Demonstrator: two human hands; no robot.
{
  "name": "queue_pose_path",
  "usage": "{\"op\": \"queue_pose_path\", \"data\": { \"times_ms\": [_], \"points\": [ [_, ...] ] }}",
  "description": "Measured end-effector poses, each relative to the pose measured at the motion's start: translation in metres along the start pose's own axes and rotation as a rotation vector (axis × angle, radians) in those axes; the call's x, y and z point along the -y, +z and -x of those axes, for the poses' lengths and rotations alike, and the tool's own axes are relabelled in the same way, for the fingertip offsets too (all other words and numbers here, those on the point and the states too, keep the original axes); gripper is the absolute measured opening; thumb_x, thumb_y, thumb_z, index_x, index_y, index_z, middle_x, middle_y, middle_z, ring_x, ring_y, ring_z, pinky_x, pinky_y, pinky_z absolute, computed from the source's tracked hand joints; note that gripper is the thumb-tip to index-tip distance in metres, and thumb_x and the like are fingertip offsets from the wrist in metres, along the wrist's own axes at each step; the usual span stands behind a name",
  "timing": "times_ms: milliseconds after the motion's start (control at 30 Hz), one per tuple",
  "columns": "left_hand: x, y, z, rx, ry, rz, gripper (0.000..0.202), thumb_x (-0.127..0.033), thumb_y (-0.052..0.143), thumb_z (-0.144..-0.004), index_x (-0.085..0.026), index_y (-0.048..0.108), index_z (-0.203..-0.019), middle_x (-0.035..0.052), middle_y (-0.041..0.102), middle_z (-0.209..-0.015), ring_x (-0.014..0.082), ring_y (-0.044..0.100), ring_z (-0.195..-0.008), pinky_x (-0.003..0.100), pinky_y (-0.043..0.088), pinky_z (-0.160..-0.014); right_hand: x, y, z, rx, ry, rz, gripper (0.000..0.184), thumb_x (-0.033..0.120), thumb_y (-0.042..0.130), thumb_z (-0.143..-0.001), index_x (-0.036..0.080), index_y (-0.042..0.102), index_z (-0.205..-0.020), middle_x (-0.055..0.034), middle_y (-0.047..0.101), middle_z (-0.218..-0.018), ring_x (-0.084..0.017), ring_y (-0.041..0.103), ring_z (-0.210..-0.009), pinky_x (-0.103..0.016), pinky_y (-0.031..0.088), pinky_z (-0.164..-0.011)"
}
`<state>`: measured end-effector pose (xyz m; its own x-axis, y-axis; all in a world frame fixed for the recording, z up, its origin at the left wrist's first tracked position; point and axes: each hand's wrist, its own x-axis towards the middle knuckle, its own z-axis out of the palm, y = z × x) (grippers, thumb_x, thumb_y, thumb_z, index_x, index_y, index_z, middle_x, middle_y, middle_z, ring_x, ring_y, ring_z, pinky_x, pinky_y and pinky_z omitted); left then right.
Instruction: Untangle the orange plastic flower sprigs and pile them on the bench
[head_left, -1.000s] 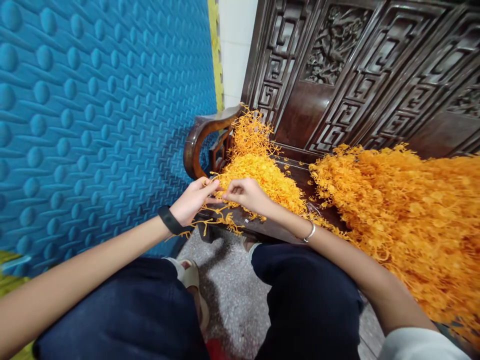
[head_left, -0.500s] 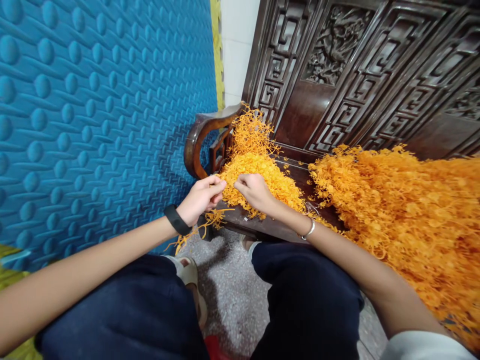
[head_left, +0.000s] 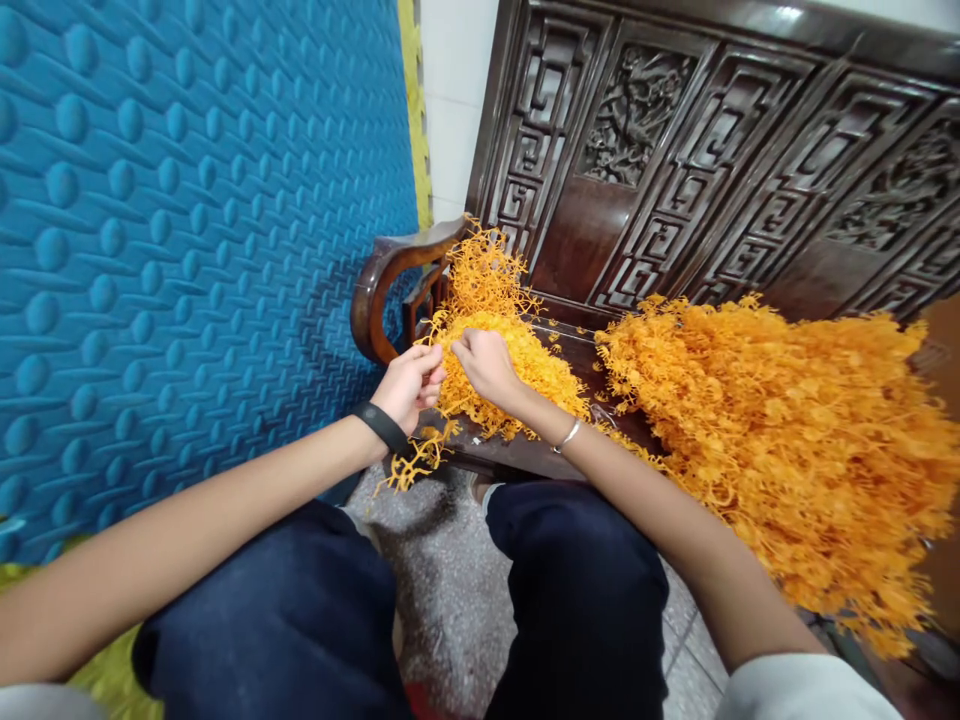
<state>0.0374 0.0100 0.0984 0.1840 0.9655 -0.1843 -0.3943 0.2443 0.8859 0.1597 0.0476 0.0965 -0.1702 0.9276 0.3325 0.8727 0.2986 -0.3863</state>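
By the bench edge [head_left: 499, 461], left hand [head_left: 411, 385] pinching orange strands [head_left: 417, 458], right hand [head_left: 486, 364] closed, contents unclear, floor space [head_left: 450, 570] below

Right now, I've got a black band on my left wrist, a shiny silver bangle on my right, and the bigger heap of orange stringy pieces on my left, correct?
One thing's off: the bigger heap of orange stringy pieces is on your right, as the head view shows. The black band and shiny silver bangle are as you say.

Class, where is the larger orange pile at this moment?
In the head view, the larger pile is on the right side, before the carved backrest, right of the smaller pile and the right hand.
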Motion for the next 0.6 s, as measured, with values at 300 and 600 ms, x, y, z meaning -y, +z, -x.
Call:
{"op": "queue_pose_path", "data": {
  "times_ms": [300, 600],
  "points": [
    [0.003, 0.004, -0.015, -0.105, -0.022, 0.136, 0.029, -0.02, 0.053, -0.086, -0.018, 0.033, -0.065, -0.0094, 0.036, -0.043, -0.0002, 0.022, -0.03, 0.012, 0.013, -0.033, 0.008, 0.019, -0.017, 0.022, 0.093, 0.054, 0.033, 0.027, 0.036, -0.089, 0.013, 0.064, -0.077, -0.0097, 0.061, -0.07, -0.018, 0.054, -0.063, -0.027, 0.028, -0.055],
    [0.002, -0.001, -0.01, -0.139, -0.003, 0.123, 0.027, -0.018, 0.044, -0.091, -0.018, 0.033, -0.065, -0.0095, 0.035, -0.041, 0.0002, 0.021, -0.029, 0.012, 0.013, -0.033, 0.001, 0.036, -0.036, -0.04, 0.21, 0.016, 0.029, 0.024, 0.037, -0.087, 0.013, 0.062, -0.076, -0.0115, 0.062, -0.075, -0.018, 0.055, -0.066, -0.027, 0.03, -0.057]
  ]
}}
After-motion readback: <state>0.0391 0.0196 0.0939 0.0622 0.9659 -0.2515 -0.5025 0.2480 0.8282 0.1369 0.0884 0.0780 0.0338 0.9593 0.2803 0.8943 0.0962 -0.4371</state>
